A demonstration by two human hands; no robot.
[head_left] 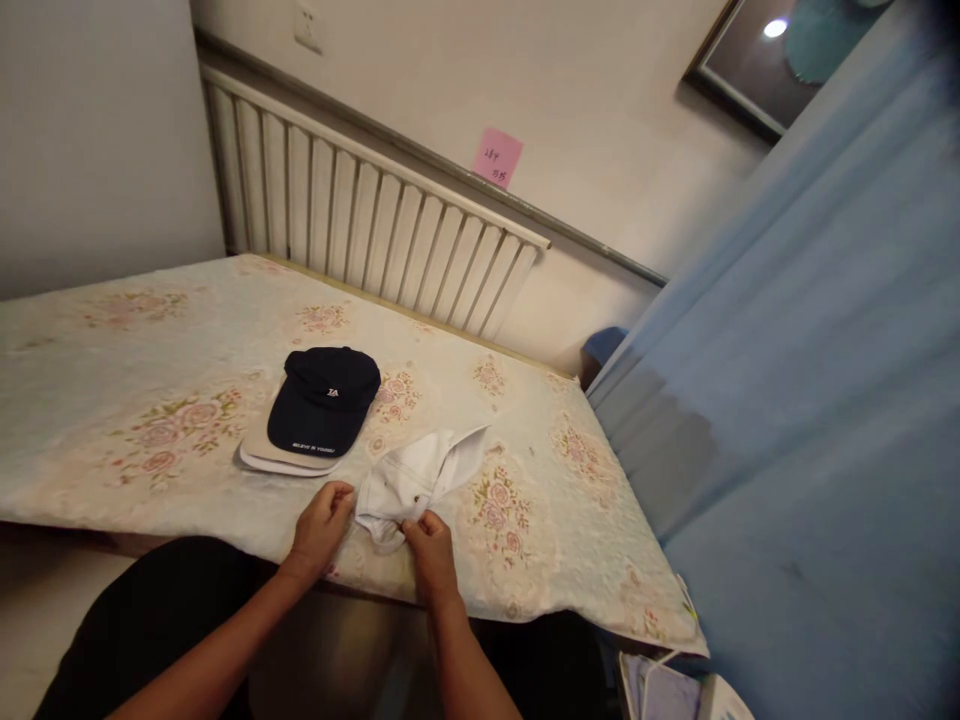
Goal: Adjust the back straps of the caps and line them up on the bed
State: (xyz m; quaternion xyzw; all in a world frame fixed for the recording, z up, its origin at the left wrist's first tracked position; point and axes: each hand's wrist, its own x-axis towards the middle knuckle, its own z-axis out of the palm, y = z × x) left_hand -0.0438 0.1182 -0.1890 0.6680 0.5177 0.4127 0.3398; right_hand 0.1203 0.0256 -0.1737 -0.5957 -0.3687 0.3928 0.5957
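Note:
A white baseball cap (397, 480) lies on its side near the front edge of the bed, its brim pointing to the upper right. My right hand (433, 550) pinches the cap's back strap between thumb and fingers. Just left of the cap, my left hand (321, 528) is closed, fingers curled and thumb against them; whether anything is in its grip is hidden. Farther left sits a navy baseball cap (330, 395) with small white lettering on crown and brim. It is stacked on at least one lighter cap, whose beige and white brim edges (259, 452) show beneath.
The caps lie on a bed or table with a floral cover (540, 470). Behind it runs a white radiator (375, 215) along the wall, with a pink note (497, 157) above. A blue curtain (795, 400) hangs at the right. A box of items (675, 690) stands at the lower right.

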